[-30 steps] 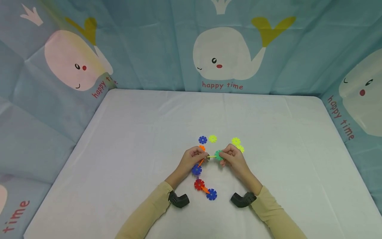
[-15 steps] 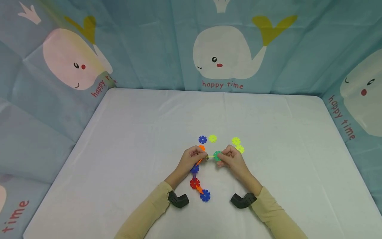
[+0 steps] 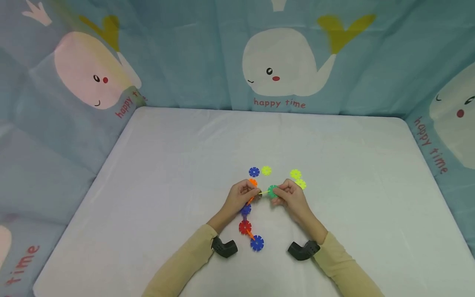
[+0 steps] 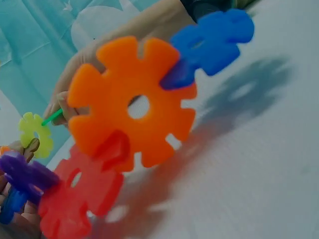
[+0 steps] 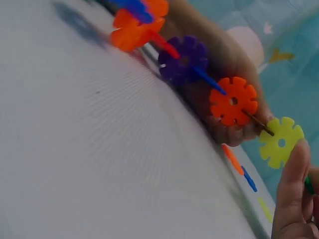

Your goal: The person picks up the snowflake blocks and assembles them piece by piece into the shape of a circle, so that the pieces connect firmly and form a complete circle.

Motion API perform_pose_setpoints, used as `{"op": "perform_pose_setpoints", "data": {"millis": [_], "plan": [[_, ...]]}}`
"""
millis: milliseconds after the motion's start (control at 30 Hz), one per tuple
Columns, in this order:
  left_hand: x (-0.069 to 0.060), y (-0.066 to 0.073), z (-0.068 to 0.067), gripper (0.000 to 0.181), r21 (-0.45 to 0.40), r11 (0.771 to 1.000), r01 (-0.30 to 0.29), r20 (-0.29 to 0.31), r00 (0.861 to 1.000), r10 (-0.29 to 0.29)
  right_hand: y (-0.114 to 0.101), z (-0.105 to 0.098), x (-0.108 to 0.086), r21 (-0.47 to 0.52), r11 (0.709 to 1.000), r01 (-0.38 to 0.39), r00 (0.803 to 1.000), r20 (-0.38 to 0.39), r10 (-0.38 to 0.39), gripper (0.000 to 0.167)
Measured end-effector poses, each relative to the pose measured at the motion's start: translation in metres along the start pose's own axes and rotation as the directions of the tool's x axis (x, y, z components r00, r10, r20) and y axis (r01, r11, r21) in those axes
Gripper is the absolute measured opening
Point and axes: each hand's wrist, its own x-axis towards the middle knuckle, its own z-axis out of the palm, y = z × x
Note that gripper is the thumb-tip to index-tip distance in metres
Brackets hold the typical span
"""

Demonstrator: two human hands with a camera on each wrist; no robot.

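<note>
Both hands hold a hanging chain of slotted plastic snowflake discs. My left hand (image 3: 239, 198) pinches the chain near a brown disc (image 3: 259, 194), which its fingers partly cover. With thumb and fingers my right hand (image 3: 293, 200) grips a green disc (image 3: 272, 191) at the other end. A yellow disc (image 5: 281, 143) is slotted between the brown and green ones. From the left hand the chain runs down through an orange disc (image 5: 234, 102), a blue disc (image 3: 245, 209), a purple disc (image 5: 184, 60), a red disc (image 3: 245, 227) and another orange disc (image 4: 99, 94) to a blue disc (image 3: 257, 243).
Beyond the hands, loose discs lie on the white table (image 3: 178, 165): a blue disc (image 3: 254, 172), an orange disc (image 3: 253, 182), a yellow disc (image 3: 266, 170) and two more yellow discs (image 3: 295, 174) at the right. A whale-print curtain (image 3: 185, 62) surrounds the table's back and sides.
The chain's lower end has swung left, then slightly back right. Both hands keep their grips on the discs and have barely moved. The head view has shifted slightly.
</note>
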Motion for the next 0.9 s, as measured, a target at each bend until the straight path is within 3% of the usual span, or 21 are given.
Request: {"op": "perform_pose_setpoints", "data": {"millis": [100, 367, 633, 767, 900], "plan": [[0.001, 0.001, 0.002, 0.011, 0.033, 0.999, -0.028, 0.000, 1.000, 0.028, 0.000, -0.001, 0.000, -0.016, 1.000, 0.012, 1.000, -0.021, -0.013, 0.014], [0.002, -0.001, 0.002, 0.011, 0.063, 0.997, -0.039, -0.024, 0.999, 0.040, 0.003, -0.003, 0.006, -0.051, 0.999, 0.006, 0.999, 0.048, -0.004, 0.014], [0.001, -0.001, 0.002, 0.012, 0.000, 1.000, 0.010, -0.032, 0.999, -0.010, 0.006, 0.001, 0.006, -0.096, 0.995, 0.017, 1.000, 0.026, -0.015, 0.012], [0.001, 0.002, 0.000, 0.012, -0.017, 0.997, 0.070, -0.003, 0.998, -0.070, 0.007, 0.002, 0.008, -0.103, 0.994, 0.023, 0.999, 0.047, -0.018, 0.010], [0.002, 0.005, -0.002, 0.019, 0.026, 0.997, 0.073, 0.081, 0.994, -0.075, 0.004, 0.001, 0.011, -0.158, 0.986, 0.052, 0.992, 0.120, -0.033, 0.018]]}}
